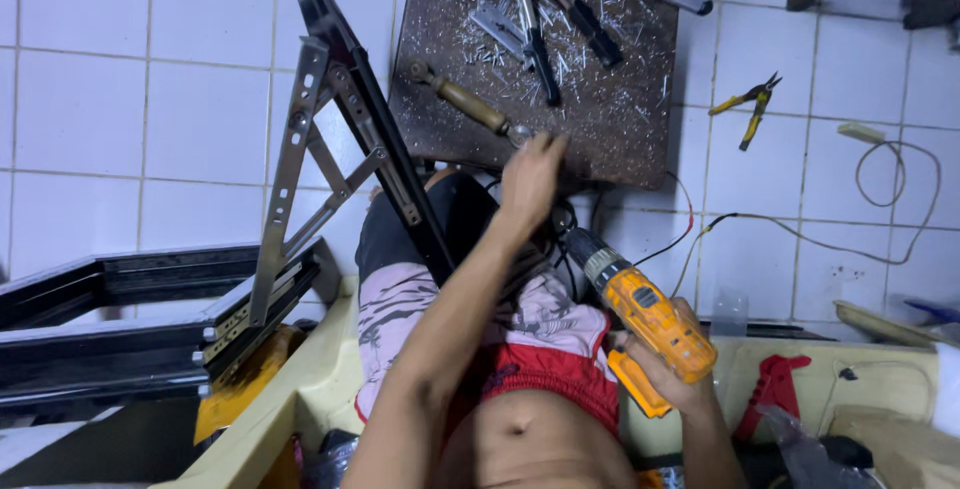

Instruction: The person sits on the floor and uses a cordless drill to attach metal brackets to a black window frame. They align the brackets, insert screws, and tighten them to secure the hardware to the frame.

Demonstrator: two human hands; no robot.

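My left hand (pixel 528 181) reaches forward to the near edge of a dark board (pixel 620 129) strewn with metal shavings. Its fingertips are bunched beside the metal tip of a wooden-handled screwdriver (pixel 465 101); anything pinched in them is hidden. My right hand (pixel 668 374) grips the handle of an orange cordless drill (pixel 645 309), held low by my lap with its chuck pointing up-left towards the left hand. A black metal window frame (pixel 375 119) with a silver hinge arm (pixel 285 179) leans across my left knee.
Black-handled snips (pixel 545 49) and other tools lie at the far end of the board. Yellow-handled pliers (pixel 748 109) and loose wires (pixel 880 184) lie on the white tiled floor at right. More black frame sections (pixel 110 319) are stacked at left. A red tool (pixel 772 384) rests at lower right.
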